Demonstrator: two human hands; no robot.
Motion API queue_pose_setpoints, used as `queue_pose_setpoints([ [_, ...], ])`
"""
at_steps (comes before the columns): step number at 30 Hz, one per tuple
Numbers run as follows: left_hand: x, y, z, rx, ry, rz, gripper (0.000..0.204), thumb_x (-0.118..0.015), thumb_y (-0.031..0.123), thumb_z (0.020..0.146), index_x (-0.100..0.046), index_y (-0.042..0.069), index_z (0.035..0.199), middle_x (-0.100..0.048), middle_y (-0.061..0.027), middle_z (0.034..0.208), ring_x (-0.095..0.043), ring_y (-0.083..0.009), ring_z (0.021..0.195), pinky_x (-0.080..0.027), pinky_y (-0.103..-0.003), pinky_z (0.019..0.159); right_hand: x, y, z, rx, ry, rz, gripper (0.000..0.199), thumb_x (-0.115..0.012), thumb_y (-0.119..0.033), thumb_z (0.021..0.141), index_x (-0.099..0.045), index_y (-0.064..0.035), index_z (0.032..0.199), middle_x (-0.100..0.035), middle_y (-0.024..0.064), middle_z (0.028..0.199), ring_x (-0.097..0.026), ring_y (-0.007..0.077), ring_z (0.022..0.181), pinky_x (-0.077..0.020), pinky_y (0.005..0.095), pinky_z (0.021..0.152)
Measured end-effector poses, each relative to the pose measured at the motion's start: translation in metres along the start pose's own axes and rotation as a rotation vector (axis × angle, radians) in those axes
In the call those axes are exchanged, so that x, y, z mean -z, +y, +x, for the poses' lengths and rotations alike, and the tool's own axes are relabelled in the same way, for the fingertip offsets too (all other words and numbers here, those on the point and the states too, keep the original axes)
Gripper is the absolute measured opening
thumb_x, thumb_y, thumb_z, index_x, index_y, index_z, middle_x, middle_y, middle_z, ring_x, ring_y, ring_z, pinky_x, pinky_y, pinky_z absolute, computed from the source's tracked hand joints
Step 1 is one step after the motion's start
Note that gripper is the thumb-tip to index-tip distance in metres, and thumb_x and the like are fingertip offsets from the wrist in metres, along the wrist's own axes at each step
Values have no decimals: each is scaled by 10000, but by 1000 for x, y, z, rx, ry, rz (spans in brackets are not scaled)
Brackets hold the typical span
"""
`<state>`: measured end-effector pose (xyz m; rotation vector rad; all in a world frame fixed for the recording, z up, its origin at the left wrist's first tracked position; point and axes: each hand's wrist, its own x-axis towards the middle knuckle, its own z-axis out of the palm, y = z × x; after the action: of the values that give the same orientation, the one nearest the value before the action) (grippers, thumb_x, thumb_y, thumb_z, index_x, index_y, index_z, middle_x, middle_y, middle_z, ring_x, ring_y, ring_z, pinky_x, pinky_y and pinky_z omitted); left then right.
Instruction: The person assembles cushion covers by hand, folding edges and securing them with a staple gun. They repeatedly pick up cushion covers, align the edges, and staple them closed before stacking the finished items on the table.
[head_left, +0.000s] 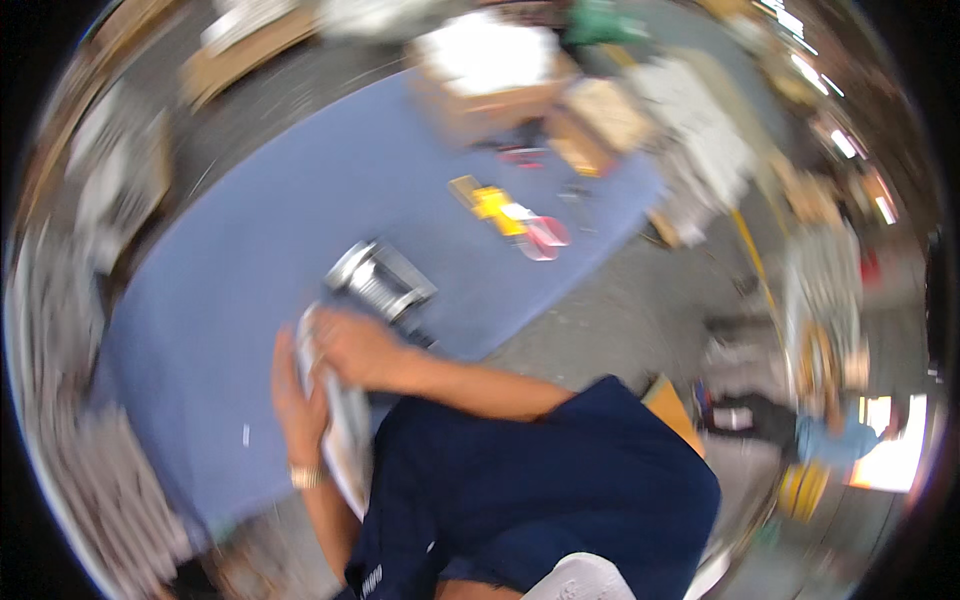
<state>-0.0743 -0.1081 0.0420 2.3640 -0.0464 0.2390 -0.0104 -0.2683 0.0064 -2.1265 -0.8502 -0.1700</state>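
Motion smears the whole picture. A long, flat white thing (347, 435), perhaps a folded sheet or bag, stands on edge between my hands, close to my body. My left hand (302, 402), with a gold-coloured band on its wrist, lies along its left side, fingers stretched upward. My right hand (350, 347) reaches across from the right and grips its upper end. Just beyond my right hand a silver-and-black device (383, 280) sits on the blue table (240, 260); its kind is too blurred to tell.
Red-handled scissors (543, 238) lie by a yellow tool (492, 207) on the table's right part. At the far edge stand a carton (465, 105) with white stuff on top and a smaller box (605, 115). Stacked grey-white bundles (60, 330) line the left. Another person (835, 437) is far right.
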Motion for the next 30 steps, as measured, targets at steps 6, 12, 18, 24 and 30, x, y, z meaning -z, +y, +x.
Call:
queue_pose_setpoints([
  [6, -22, -10, -12, -35, -158, -19, 803, -733, 161, 870, -339, -33, 1542, -403, -246, 1570, -400, -394, 1448, -317, -443, 1200, 2, -3, -9, -20, -16, -21, 216, -663, -181, 827, -669, -9, 957, -598, 146, 1122, -631, 328, 1001, -556, 454, 783],
  [12, -26, -9, 0, -7, -176, -22, 844, -772, 131, 835, -337, -34, 1539, -414, -241, 1563, -408, -395, 1441, -324, -435, 1199, -5, 3, -3, 9, -44, -127, 220, -612, -172, 870, -649, 8, 991, -588, 124, 1092, -636, 299, 985, -560, 440, 738],
  [18, -25, -11, 2, 4, -154, -55, 833, -798, 129, 815, -382, -20, 1521, -462, -216, 1535, -454, -380, 1406, -357, -432, 1174, -6, 10, 1, 25, -57, -49, 234, -604, -163, 872, -647, 28, 999, -604, 119, 1071, -662, 317, 954, -574, 441, 723],
  [24, -32, -20, -3, 58, -125, -60, 842, -820, 112, 785, -409, -12, 1509, -506, -206, 1501, -495, -372, 1367, -385, -426, 1148, -3, 3, 3, 19, -199, -275, 211, -635, -132, 845, -666, 38, 967, -618, 131, 1084, -708, 279, 818, -581, 409, 623],
  [30, -37, -13, 2, 45, -134, -159, 812, -817, 75, 767, -444, -14, 1483, -533, -212, 1474, -521, -377, 1344, -397, -422, 1134, -5, 6, 5, 120, -229, -432, 219, -645, -144, 831, -683, 40, 943, -630, 136, 1037, -707, 265, 750, -571, 395, 571],
])
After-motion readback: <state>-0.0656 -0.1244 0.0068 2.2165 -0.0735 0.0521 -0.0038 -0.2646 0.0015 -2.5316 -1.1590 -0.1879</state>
